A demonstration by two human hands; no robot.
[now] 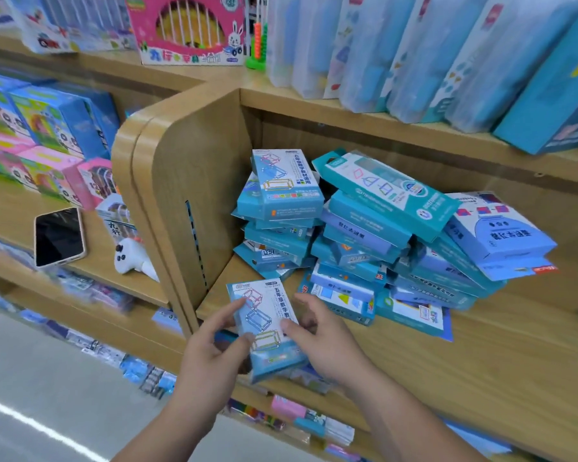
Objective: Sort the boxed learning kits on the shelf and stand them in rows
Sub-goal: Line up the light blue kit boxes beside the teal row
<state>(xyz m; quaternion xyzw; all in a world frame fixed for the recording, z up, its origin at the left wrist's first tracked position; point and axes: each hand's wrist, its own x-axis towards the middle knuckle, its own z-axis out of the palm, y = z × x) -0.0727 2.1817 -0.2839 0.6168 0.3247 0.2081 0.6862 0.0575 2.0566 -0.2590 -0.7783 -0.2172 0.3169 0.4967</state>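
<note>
Wooden shelving fills the view; on the middle shelf [464, 348] a pile of blue kit boxes [364, 235] lies flat and crooked, stacked in several uneven heaps toward the back board, just beside the upright wooden divider [194, 181]; I hold one kit box [269, 315] over the shelf's front edge, near the divider and apart from the pile, its printed face with coloured frame drawings toward me and its top leaning left; my left hand [211, 351] grips its left side, thumb on the face and a finger along the edge; my right hand [327, 338] grips its right side, thumb pressed on the face, fingers curled behind; on the shelf above, tall blue packs [447, 61] stand in a leaning row, with a pink box [187, 28] further left; past the divider, on the neighbouring shelf, a dark phone [59, 236] lies face up near a small white toy [131, 258].
</note>
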